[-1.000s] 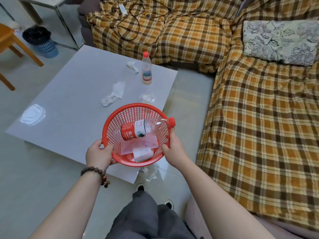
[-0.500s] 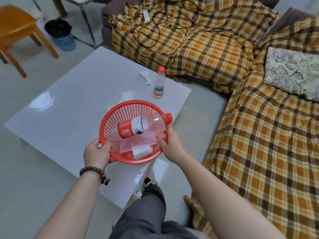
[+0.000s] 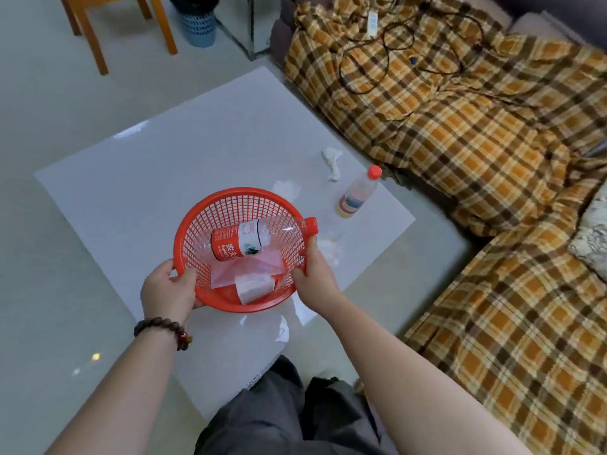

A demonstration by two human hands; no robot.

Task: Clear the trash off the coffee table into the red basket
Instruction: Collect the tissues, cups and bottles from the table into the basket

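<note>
I hold the red basket [image 3: 226,200] above the grey coffee table [image 3: 138,192]. My left hand [image 3: 167,290] grips its near-left rim and my right hand [image 3: 315,274] grips its right rim. Inside lie an empty plastic bottle [image 3: 243,241] with a red label, a pink sheet [image 3: 246,269] and a small white packet [image 3: 256,289]. On the table beyond stand an upright bottle [image 3: 356,192] with a red cap, a crumpled tissue [image 3: 331,162], another tissue [image 3: 285,188] partly behind the basket, and a clear wrapper [image 3: 330,246] beside my right hand.
A plaid-covered sofa [image 3: 460,133] wraps the table's far and right sides, with black cables [image 3: 377,54] on it and a floral cushion [image 3: 591,234]. A wooden chair [image 3: 108,24] and a blue bin [image 3: 197,24] stand at the back left. My knees [image 3: 289,412] are below.
The view has swung to the right and down. The basket stays in both hands over the table's near right part; its contents have not shifted.
</note>
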